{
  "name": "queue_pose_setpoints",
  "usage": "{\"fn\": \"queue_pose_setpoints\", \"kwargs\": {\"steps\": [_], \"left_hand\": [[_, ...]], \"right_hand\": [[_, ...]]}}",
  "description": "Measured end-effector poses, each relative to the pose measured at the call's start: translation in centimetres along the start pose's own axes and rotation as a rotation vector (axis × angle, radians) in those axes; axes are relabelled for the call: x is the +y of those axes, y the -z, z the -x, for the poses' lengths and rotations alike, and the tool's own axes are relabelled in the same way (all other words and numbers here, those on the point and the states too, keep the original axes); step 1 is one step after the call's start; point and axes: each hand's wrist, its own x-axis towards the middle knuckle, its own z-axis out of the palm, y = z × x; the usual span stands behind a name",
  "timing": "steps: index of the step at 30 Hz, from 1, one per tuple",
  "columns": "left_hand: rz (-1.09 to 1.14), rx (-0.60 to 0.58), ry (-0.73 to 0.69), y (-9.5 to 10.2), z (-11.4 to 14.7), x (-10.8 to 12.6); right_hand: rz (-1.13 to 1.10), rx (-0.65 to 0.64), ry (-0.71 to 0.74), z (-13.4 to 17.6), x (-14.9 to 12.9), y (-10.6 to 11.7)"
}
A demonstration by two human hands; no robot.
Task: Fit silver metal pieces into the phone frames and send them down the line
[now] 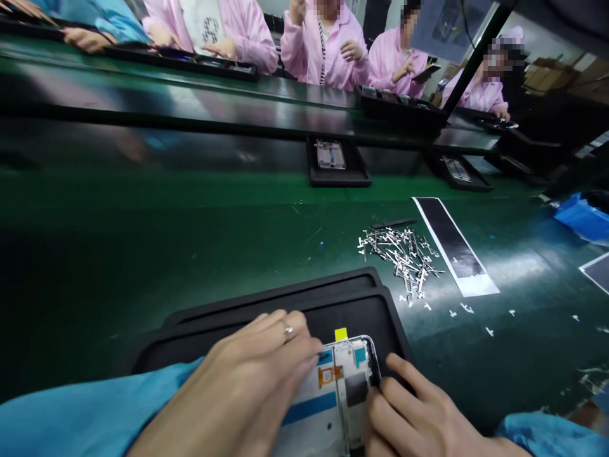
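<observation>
A person in blue sleeves (71, 406) sits or stands at a green bench (214, 241), both hands over an opened phone frame (328, 417) that lies in a black tray (387, 317) right at the near edge of my view. The left hand (259, 365), with a ring on one finger, arches over the frame's upper left part, its fingertips bunched together; I can't tell whether anything is pinched between them. The right hand (419, 412) has its fingers bent in at the frame's right edge, touching it, though whether they grip I can't make out. A yellow tab (341, 334) sticks out past the frame's top edge, and an orange flex piece (328, 377) and a blue strip (311, 408) show inside. Another black tray (271, 296) sits just behind. Beyond, to the right, thin metal pieces (399, 254) lie in a loose heap beside a dark sheet (450, 238) with a white border. Farther off, a second phone frame (330, 155) rests in its own tray (339, 180), and co-workers in pink jackets (254, 32) line the far side.
</observation>
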Motion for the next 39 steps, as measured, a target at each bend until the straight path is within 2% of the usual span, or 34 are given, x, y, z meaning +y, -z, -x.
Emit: {"fn": "queue_pose_setpoints", "kwargs": {"steps": [2, 5, 8, 12, 16, 22, 25, 29, 34, 36, 39], "left_hand": [[0.093, -0.085, 0.069, -0.4, -1.4, 0.8], [0.145, -0.134, 0.100, -1.0, -2.5, 1.2], [0.163, -0.095, 0.093, -1.3, -2.8, 1.3], [0.113, -0.039, 0.074, -1.9, -2.4, 1.4], [-0.023, 0.027, 0.031, -2.5, -1.6, 1.3], [-0.109, 0.073, -0.049, -2.9, -1.4, 1.3], [-0.111, 0.126, -0.056, -3.2, -1.7, 1.5], [-0.100, 0.212, -0.049, -3.3, -1.8, 1.5], [-0.101, 0.099, -0.064, -3.0, -1.7, 1.3], [-0.115, 0.127, -0.064, -3.3, -1.5, 1.3], [-0.102, 0.153, -0.015, -3.8, -1.2, 1.5]], "right_hand": [[-0.010, -0.010, 0.001, 0.3, 0.0, 0.1], [-0.031, -0.014, -0.023, 0.6, 0.0, -0.2], [-0.022, 0.097, -0.081, 0.6, -0.2, -1.2], [0.025, 0.327, -0.179, 0.5, -0.7, -2.6], [0.082, 0.394, -0.239, 0.2, -0.9, -2.7], [0.209, 0.275, -0.125, -0.2, -0.5, -1.9], [0.225, 0.305, -0.125, -0.1, -0.4, -2.4], [0.217, 0.278, -0.086, 0.0, -0.4, -2.7], [0.237, 0.173, -0.056, 0.0, -0.2, -2.0], [0.237, 0.162, -0.052, 0.0, -0.2, -2.0], [0.228, 0.223, -0.095, 0.1, -0.3, -2.4]]}}
